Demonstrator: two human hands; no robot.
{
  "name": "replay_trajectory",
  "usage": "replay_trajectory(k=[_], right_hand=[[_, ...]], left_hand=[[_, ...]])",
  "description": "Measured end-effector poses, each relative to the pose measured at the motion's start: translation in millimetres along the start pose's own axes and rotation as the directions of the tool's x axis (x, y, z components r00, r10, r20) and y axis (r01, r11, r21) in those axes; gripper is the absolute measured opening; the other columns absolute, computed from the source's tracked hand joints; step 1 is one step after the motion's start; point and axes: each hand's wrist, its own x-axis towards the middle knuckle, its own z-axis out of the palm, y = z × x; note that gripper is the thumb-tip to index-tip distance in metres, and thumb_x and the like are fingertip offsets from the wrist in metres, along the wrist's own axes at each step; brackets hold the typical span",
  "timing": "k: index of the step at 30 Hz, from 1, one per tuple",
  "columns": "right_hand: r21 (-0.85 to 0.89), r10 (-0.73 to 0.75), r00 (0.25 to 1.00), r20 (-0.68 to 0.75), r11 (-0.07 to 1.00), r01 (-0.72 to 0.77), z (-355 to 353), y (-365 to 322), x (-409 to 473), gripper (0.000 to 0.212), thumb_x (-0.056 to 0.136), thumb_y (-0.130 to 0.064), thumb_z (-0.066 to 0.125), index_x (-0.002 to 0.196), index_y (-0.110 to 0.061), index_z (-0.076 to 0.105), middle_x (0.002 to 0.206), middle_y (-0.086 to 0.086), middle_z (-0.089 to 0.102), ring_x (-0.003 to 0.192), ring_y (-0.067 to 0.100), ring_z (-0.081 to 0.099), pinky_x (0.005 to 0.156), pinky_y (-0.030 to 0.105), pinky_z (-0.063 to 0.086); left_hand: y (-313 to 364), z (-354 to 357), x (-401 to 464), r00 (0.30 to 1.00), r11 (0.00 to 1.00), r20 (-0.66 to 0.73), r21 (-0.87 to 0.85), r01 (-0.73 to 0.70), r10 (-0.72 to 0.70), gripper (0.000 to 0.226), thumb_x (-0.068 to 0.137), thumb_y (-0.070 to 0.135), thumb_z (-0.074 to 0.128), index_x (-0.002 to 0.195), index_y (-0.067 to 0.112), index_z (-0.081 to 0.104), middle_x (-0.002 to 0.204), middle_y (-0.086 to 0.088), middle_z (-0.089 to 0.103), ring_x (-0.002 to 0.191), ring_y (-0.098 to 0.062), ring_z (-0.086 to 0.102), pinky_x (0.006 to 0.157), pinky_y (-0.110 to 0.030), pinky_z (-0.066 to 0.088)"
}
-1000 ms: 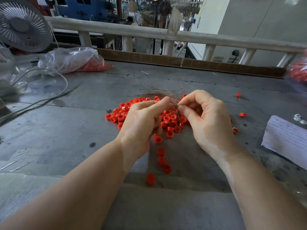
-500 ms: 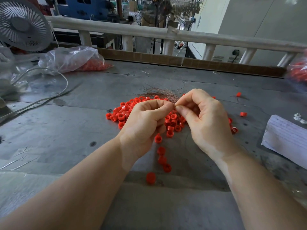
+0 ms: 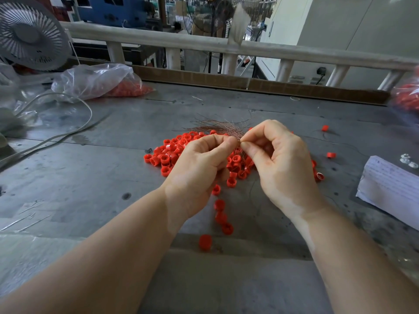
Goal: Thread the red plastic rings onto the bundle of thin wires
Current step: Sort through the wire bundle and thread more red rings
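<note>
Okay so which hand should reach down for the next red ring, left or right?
Probably the right hand: the left hand pinches the wire bundle where its strands gather, so the bundle would likely loosen if it let go. The red rings lie under both.

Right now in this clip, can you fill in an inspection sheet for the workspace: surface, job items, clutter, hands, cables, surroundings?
Surface: grey metal table, scuffed and stained.
Job's things: bundle of thin wires fanning out leftward from the fingertips; pile of red plastic rings under the hands; a trail of loose rings toward the person.
Clutter: clear bag of red rings far left; paper sheet right; stray ring.
Hands: left hand and right hand meet at the bundle, each pinching the wires.
Cables: white cord looping at left.
Surroundings: desk fan far left; white railing behind the table.
</note>
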Motion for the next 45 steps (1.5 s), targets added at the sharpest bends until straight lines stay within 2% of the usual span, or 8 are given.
replay_trajectory(k=[3,7,15,22,29,32,36,45], right_hand=[[0.051,0.07,0.998,-0.01,0.996,-0.069,-1.0,1.8,1.4,0.013,0.084,-0.002,0.065,0.077,-0.014,0.062,0.071,-0.003,0.058,0.064,0.003,0.052,0.064,0.014,0.041],[0.104,0.118,0.993,0.005,0.988,-0.118,-0.8,3.9,1.3,0.014,0.085,-0.001,0.063,0.078,-0.013,0.062,0.074,0.002,0.064,0.067,0.009,0.06,0.067,0.023,0.049],[0.067,0.109,0.994,-0.023,0.992,-0.108,-1.5,3.7,2.3,0.011,0.085,-0.005,0.065,0.078,-0.014,0.064,0.073,-0.001,0.063,0.065,0.006,0.056,0.066,0.021,0.046],[0.098,0.122,0.992,-0.022,0.988,-0.119,-2.4,1.7,2.4,0.011,0.084,-0.004,0.066,0.078,-0.013,0.065,0.069,-0.007,0.061,0.063,0.0,0.055,0.061,0.011,0.042],[0.118,0.098,0.995,0.005,0.988,-0.098,-3.5,0.9,2.7,0.012,0.084,-0.005,0.067,0.076,-0.013,0.065,0.063,-0.013,0.06,0.058,-0.003,0.054,0.057,0.007,0.037],[0.128,0.104,0.994,0.032,0.986,-0.108,-3.5,1.6,2.9,0.01,0.085,-0.008,0.066,0.076,-0.013,0.065,0.064,-0.009,0.061,0.057,0.002,0.052,0.059,0.011,0.039],[0.142,0.102,0.994,0.037,0.984,-0.106,-3.7,0.9,2.9,0.013,0.085,-0.005,0.065,0.075,-0.012,0.063,0.057,-0.022,0.059,0.055,-0.002,0.05,0.057,0.007,0.036],[0.198,0.14,0.99,0.021,0.97,-0.142,-4.1,2.7,4.4,0.021,0.084,-0.002,0.066,0.073,-0.02,0.063,0.06,-0.015,0.058,0.055,-0.004,0.051,0.057,0.008,0.037]], left_hand=[[4.5,3.0,0.2,0.994,0.967,0.057,-0.236,0.1,-0.088,0.011,0.086,0.002,0.051,0.087,0.006,0.062,0.062,0.001,0.049,0.052,-0.007,0.047,0.05,-0.017,0.046],[7.0,3.3,-0.7,0.985,0.907,0.108,-0.388,0.165,-0.133,0.029,0.091,-0.017,0.032,0.09,-0.004,0.058,0.075,-0.012,0.065,0.068,-0.013,0.066,0.072,-0.023,0.056],[3.0,2.4,0.5,0.994,0.943,0.023,-0.313,0.113,-0.111,0.011,0.093,0.001,0.047,0.094,-0.002,0.057,0.066,-0.005,0.068,0.051,-0.006,0.061,0.052,-0.014,0.052],[7.6,-2.2,2.4,0.974,0.87,-0.002,-0.451,0.2,-0.225,0.029,0.093,-0.009,0.038,0.093,-0.004,0.066,0.09,-0.019,0.069,0.077,-0.016,0.071,0.068,-0.019,0.057],[6.1,0.3,0.0,0.985,0.9,-0.029,-0.412,0.143,-0.17,0.019,0.089,-0.006,0.048,0.09,0.001,0.065,0.073,-0.011,0.071,0.067,-0.013,0.07,0.06,-0.016,0.056],[7.3,-0.3,0.6,0.986,0.903,-0.045,-0.41,0.131,-0.164,0.022,0.09,-0.006,0.046,0.088,0.0,0.067,0.079,-0.013,0.071,0.07,-0.016,0.071,0.063,-0.018,0.057],[8.3,0.2,0.2,0.988,0.895,-0.014,-0.426,0.136,-0.156,0.03,0.091,-0.012,0.04,0.09,0.001,0.067,0.078,-0.012,0.072,0.074,-0.017,0.072,0.062,-0.017,0.056],[7.1,-1.0,0.7,0.99,0.889,0.034,-0.437,0.14,-0.139,0.022,0.088,-0.008,0.047,0.094,0.001,0.066,0.078,-0.01,0.072,0.071,-0.014,0.071,0.061,-0.017,0.056]])
